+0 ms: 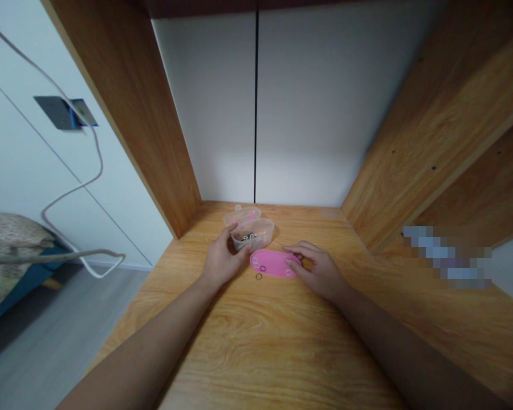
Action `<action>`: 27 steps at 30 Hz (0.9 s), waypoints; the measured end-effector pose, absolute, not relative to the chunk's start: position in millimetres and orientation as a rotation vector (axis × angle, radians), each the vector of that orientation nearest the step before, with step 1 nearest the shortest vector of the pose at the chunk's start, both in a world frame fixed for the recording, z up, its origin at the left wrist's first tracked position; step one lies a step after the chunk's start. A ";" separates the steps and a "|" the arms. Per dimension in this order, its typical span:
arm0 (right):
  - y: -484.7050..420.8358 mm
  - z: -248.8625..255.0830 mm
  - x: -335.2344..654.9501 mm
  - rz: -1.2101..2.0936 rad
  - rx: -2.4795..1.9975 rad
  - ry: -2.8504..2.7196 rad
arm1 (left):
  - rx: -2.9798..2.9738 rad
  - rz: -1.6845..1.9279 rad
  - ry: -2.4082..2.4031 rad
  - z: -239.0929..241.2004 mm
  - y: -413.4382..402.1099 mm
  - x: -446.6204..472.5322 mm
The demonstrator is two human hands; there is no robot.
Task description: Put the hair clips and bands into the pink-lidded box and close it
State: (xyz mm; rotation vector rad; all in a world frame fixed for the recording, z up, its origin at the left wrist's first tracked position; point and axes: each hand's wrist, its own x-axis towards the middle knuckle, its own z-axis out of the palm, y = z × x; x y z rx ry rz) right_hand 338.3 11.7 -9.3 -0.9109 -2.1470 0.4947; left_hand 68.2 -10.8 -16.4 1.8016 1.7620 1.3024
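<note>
My left hand (220, 259) is curled round the near side of a clear oval plastic box (253, 232) that holds small metal rings, thumb on its left edge. A second clear oval box (241, 215) with pink bits inside stands just behind it. A pink oval lid (272, 263) lies flat on the wooden desk (282, 341) in front of the boxes. My right hand (316, 267) rests at the lid's right end, fingers bent with the tips on it. One small dark ring (259, 277) lies on the desk by the lid's near edge, and another sits on the lid.
Wooden side panels (154, 142) and a white back wall (308, 114) enclose the desk alcove. To the left, a grey cable (68, 193) hangs from a wall socket above a grey floor, beside a patterned cushion (8, 239). A blurred patch sits on the right.
</note>
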 end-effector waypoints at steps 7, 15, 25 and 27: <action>2.3 -0.7 335.1 0.532 -0.788 -2.159 | 1.812 1.315 1.734 -18.2 -9.4 67.1; -2.1 -2.6 335.3 0.572 -0.813 -2.174 | 1.824 1.302 1.755 -16.3 -9.9 66.5; -4.1 -2.6 333.7 0.621 -0.841 -2.096 | 1.806 1.281 1.777 -12.9 -11.3 69.0; -2.0 -5.8 334.4 0.590 -0.868 -2.038 | 1.810 1.276 1.777 -11.6 -11.9 69.2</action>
